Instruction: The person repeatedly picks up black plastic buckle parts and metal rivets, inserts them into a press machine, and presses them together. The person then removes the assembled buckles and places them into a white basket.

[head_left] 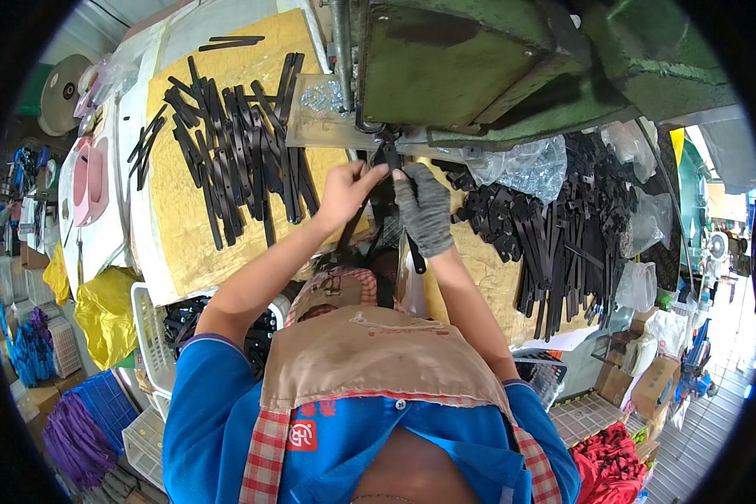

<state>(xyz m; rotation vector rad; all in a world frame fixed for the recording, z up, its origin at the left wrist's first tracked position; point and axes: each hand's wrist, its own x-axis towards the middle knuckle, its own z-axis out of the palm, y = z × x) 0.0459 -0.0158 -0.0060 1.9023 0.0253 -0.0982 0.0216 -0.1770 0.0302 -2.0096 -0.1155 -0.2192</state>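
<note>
In the head view, taken as a dial with its centre just below the hands, the bare left hand (pixel 351 195) lies close to twelve o'clock, its thumb and fingers pinched on a black piece (pixel 388 154). The right hand (pixel 424 210), in a fuzzy grey knitted glove, sits just beside it on the one-o'clock side, fingertips closed on the same piece; the two hands almost meet there. This piece, dark, narrow and flat, is at twelve o'clock, right under the head of a machine (pixel 470 63) in scuffed green-painted metal that fills twelve to one.

Toward eleven, small shiny metal bits (pixel 323 97) gather on a translucent, smooth-edged tray (pixel 311 134). At about ten to eleven, slim black strips (pixel 235 151) with rounded ends overlap in a loose heap on a stained yellow sheet (pixel 176 256). Between two and three, a denser pile of black parts (pixel 575 223) mixes long bars with short angular pieces, and a crinkled clear plastic bag (pixel 536 166) lies against it.

A smooth pink plastic container (pixel 91 183) stands between nine and ten. At six, the tan cloth apron (pixel 386 353) shows red gingham trim.
</note>
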